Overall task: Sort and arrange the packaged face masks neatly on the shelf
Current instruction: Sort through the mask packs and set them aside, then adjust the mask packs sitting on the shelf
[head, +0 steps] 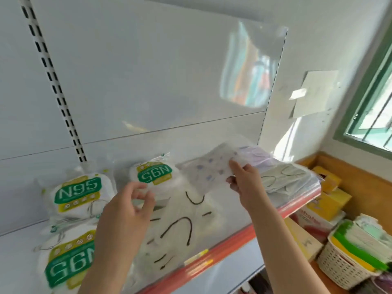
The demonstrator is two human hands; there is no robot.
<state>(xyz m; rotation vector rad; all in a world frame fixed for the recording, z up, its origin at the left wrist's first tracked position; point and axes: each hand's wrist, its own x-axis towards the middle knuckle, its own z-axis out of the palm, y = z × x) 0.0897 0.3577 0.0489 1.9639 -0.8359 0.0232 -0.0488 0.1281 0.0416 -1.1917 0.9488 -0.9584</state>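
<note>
My right hand (244,179) pinches clear pack of white blue-dotted masks (209,170), lifted above white shelf with red edge strip (224,249) for sorting. Left hand (127,206) hovers half-curled, empty, ready to steady green-labelled N95 packs (77,194) grouped left.

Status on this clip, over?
Right hand pinches dotted mask pack. Left hand open, empty. N95 packs unsorted on shelf.

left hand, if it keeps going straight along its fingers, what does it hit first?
Most likely the upside-down N95 pack at the back of the shelf: the left hand, holding nothing, points up and away toward it. Depth is unclear, so it may pass above the clear packs of white masks first.
</note>
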